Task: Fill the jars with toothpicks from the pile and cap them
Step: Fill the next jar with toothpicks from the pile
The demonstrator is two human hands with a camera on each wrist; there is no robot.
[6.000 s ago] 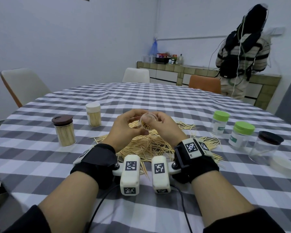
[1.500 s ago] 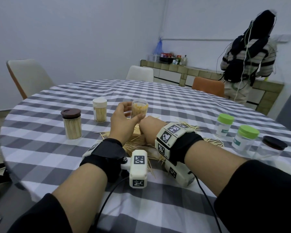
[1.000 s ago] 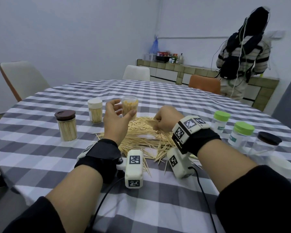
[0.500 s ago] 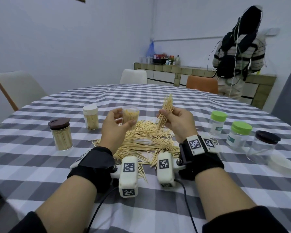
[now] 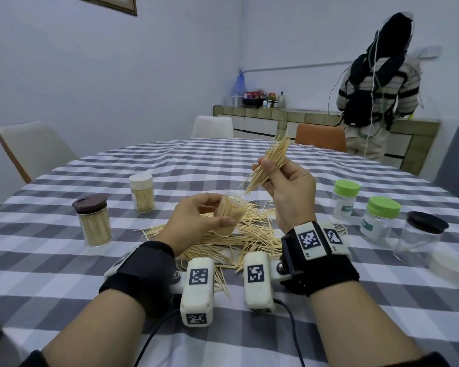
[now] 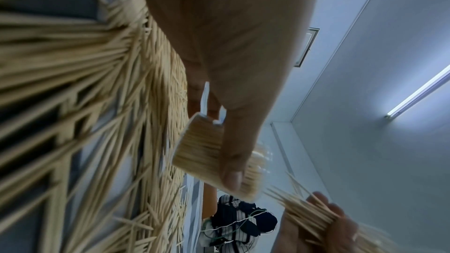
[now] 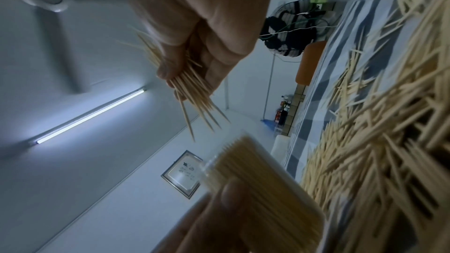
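My left hand point(image 5: 196, 221) grips a small clear jar point(image 5: 229, 215) packed with toothpicks, uncapped and tilted toward the right, above the toothpick pile point(image 5: 223, 242). My right hand point(image 5: 286, 186) pinches a bundle of toothpicks point(image 5: 272, 162) held slanted, its lower tips just above the jar's mouth. In the left wrist view the thumb lies across the jar point(image 6: 209, 153), with the bundle point(image 6: 306, 213) to the lower right. The right wrist view shows the bundle point(image 7: 192, 88) pointing at the jar point(image 7: 258, 184).
A brown-lidded jar point(image 5: 93, 221) and a white-capped jar point(image 5: 141, 192), both full, stand at the left. Two green-capped jars point(image 5: 345, 198) point(image 5: 380, 218), a dark-lidded clear jar point(image 5: 421, 234) and a white lid point(image 5: 451, 266) are at the right. A person point(image 5: 376, 83) stands at the far counter.
My right hand picked a bundle of toothpicks off the pile and raised it over the jar. My left hand lowered and tilted the jar toward it.
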